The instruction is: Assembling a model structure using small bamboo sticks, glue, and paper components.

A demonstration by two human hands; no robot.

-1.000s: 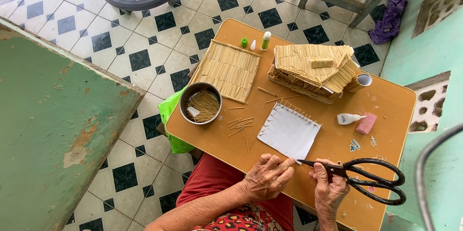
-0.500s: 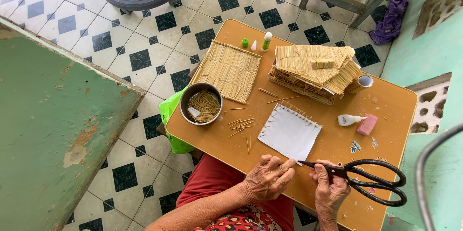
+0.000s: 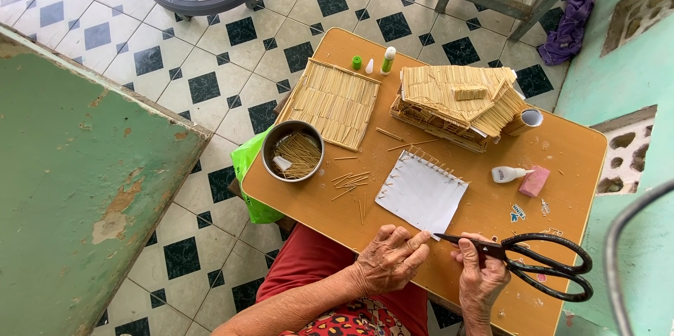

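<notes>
My left hand (image 3: 390, 259) rests at the near edge of the small wooden table (image 3: 562, 160), its fingertips pinched beside the scissor tips; what they pinch is too small to tell. My right hand (image 3: 481, 276) grips large black scissors (image 3: 537, 260) near the pivot, blades pointing left toward the left hand. Just beyond both hands lies a white sheet edged with short sticks (image 3: 422, 193). Farther back stand a model house made of thin sticks (image 3: 456, 104) and a flat stick panel (image 3: 333, 102).
A metal bowl of sticks (image 3: 293, 150) sits at the table's left edge, loose sticks (image 3: 353, 181) beside it. A glue bottle (image 3: 387, 61) and green cap (image 3: 357, 62) stand at the back; a white glue tube (image 3: 508, 174), pink block (image 3: 534, 181) and tape roll (image 3: 528, 119) on the right. A green wall lies left.
</notes>
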